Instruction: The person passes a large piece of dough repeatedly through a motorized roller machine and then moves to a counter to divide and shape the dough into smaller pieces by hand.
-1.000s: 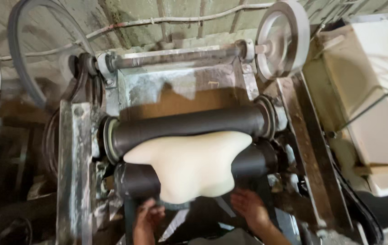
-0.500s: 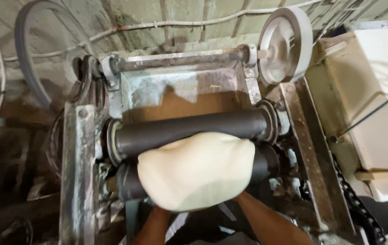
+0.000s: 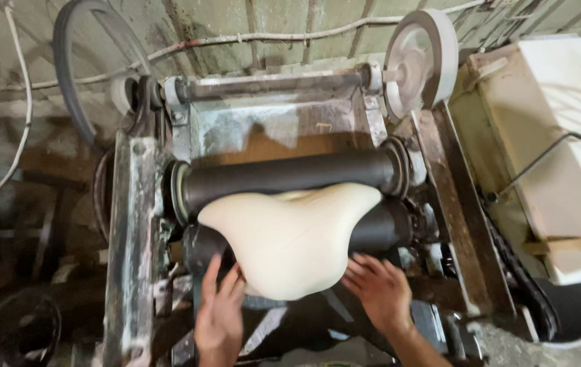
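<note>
— Where was the dough (image 3: 290,234)?
— It lay draped over the lower roller (image 3: 379,228), its wide top edge tucked into the gap under the upper roller (image 3: 284,177), its rounded lower end hanging toward the person.

— And the left hand (image 3: 219,316)?
— It was open, fingers spread and pointing up, palm flat against the dough's lower left edge. The forearm came up from the bottom of the view.

— The right hand (image 3: 379,289)?
— Also open, fingers fanned toward the upper left, touching the dough's lower right edge. Neither hand gripped anything; both only pressed against the dough.

— What else stood around?
— A pale wheel (image 3: 416,61) sat at the machine's upper right, a belt (image 3: 76,75) looped at the upper left, and a cream-coloured box (image 3: 562,136) stood beside it on the right.
</note>
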